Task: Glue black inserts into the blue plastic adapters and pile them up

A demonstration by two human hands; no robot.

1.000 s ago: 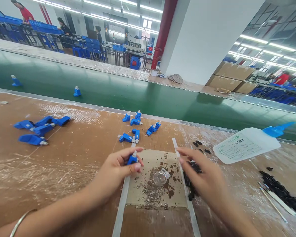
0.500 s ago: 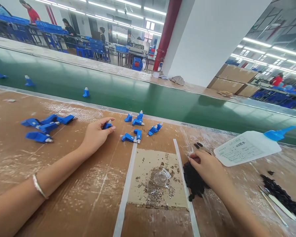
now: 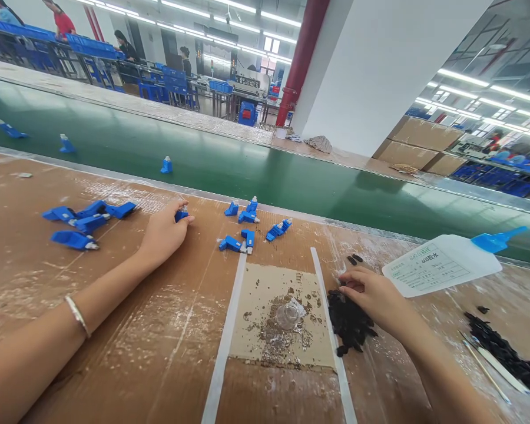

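Note:
My left hand (image 3: 165,231) is closed around a small blue plastic part (image 3: 182,215) with a pale tip, just above the brown work surface. Most of that part is hidden by the fingers. My right hand (image 3: 377,294) hovers at the upper edge of a heap of small black pieces (image 3: 351,327), thumb and fingers pinched together. Whatever lies between those fingertips is too small to name. Between the hands, a clear round dish (image 3: 288,315) sits on a stained beige sheet (image 3: 251,335). Several similar blue parts (image 3: 248,238) lie beyond the sheet.
At the right lies a white bottle (image 3: 441,265) with a blue nozzle. Near it are more black pieces (image 3: 503,347) and a thin stick (image 3: 486,371). A green conveyor belt (image 3: 247,168) crosses behind, carrying blue parts. Another blue group (image 3: 88,222) rests at left.
My left hand has shifted a little to the left with the blue part in it. Blue parts on the belt have moved rightward. My right hand stays at the black heap.

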